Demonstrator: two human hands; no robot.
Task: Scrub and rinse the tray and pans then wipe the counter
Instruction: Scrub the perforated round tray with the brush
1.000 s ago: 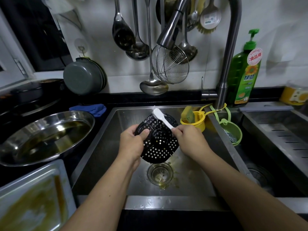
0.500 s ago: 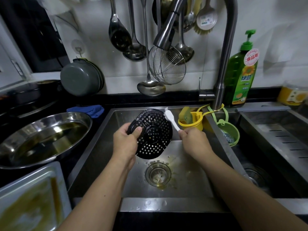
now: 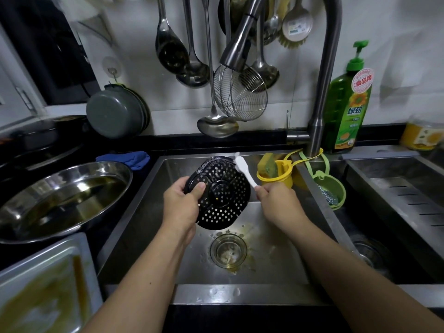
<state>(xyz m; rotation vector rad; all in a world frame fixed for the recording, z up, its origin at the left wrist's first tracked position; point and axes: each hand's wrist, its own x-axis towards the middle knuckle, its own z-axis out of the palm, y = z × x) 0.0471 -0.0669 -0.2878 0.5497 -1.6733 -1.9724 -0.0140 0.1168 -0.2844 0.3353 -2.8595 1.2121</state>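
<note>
Over the steel sink [image 3: 144, 236] my left hand [image 3: 182, 205] grips a black perforated tray [image 3: 221, 195] by its left edge, thumb on its face, tilted up. My right hand [image 3: 276, 200] holds a white brush [image 3: 243, 169] by the handle, its head against the tray's upper right rim. A greasy round steel pan [image 3: 60, 200] sits on the counter to the left. A rectangular baking tray [image 3: 43, 284] smeared with yellow grease lies at the lower left.
The faucet [image 3: 322, 80] arches over the sink, its spray head [image 3: 240, 39] above the tray. A yellow cup [image 3: 278, 176] with a sponge and a green basket [image 3: 334, 188] hang on the sink divider. A green soap bottle [image 3: 348, 104], a blue cloth [image 3: 129, 158] and hanging ladles [image 3: 192, 56] stand behind.
The brush has slid from the tray's middle to its upper right rim. My left hand has lifted and tilted the tray a little toward the back of the sink.
</note>
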